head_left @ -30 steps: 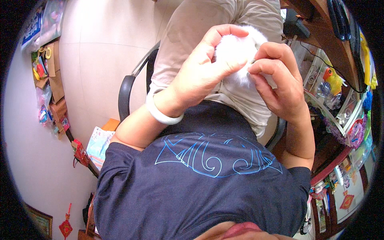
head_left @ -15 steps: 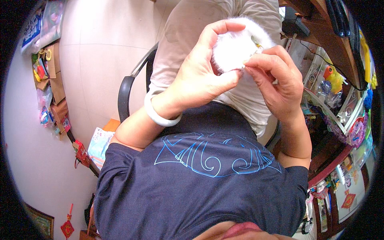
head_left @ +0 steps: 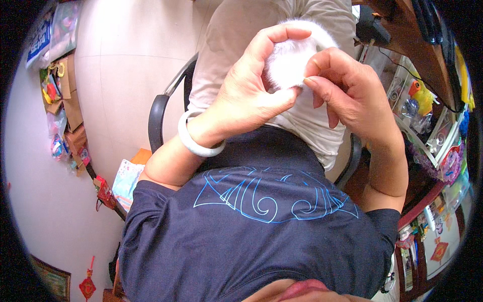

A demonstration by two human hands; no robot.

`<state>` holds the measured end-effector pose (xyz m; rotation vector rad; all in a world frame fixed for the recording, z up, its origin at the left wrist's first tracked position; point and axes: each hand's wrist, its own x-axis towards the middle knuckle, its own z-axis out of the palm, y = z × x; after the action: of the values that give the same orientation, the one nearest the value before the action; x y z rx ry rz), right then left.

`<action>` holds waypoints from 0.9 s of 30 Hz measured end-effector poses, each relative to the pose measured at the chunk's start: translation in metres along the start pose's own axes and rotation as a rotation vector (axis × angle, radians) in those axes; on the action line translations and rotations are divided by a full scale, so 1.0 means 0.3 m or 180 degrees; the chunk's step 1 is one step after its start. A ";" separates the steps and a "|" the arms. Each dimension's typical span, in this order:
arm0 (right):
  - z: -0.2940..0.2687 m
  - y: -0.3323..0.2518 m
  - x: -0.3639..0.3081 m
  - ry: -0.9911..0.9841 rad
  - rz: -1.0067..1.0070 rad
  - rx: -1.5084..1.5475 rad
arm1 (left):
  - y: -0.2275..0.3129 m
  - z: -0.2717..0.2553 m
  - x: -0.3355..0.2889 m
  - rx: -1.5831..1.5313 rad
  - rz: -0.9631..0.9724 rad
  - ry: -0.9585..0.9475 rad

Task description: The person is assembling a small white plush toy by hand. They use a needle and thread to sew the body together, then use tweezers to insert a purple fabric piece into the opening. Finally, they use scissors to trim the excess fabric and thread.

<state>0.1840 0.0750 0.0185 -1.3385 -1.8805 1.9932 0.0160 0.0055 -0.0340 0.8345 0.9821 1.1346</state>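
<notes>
A round white furry piece [head_left: 291, 64], like a plush ball, is held over my lap. My left hand [head_left: 254, 85] curves around its left side, fingers along the top and thumb underneath. At the piece's right edge, my right hand [head_left: 347, 88] pinches with thumb and index finger. Whatever sits between those fingertips is too small or hidden to make out. The right hand covers part of the fur. A pale bangle [head_left: 193, 138] circles my left wrist.
The black armrest [head_left: 158, 118] of a chair is left of my lap. To the right stand a dark wooden desk edge [head_left: 402, 30] and a white rack [head_left: 437, 146] holding a yellow toy bird [head_left: 421, 98]. Cardboard and bags [head_left: 65, 95] lie along the left wall.
My right hand has turned and shifted slightly right, and its fingers now hide the small green and gold detail seen before on the fur. My left hand keeps its hold.
</notes>
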 end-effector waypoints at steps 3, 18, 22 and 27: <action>-0.022 -0.012 0.017 -0.0288 0.0202 0.0126 | -0.010 -0.003 0.009 -0.0032 0.0064 -0.0064; -0.037 -0.037 0.049 -0.0267 0.0399 0.0164 | -0.036 -0.001 0.027 0.0076 0.0177 -0.0074; -0.046 -0.044 0.052 -0.0403 0.0554 0.0048 | -0.034 0.004 0.025 -0.0028 0.0092 -0.0074; -0.010 -0.038 0.051 0.0004 0.0434 0.0181 | -0.040 -0.002 0.021 0.0511 0.0243 -0.0005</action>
<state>0.1711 0.0892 0.0207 -1.4894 -1.7616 2.0906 0.0202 0.0091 -0.0465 1.0088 1.0577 1.1302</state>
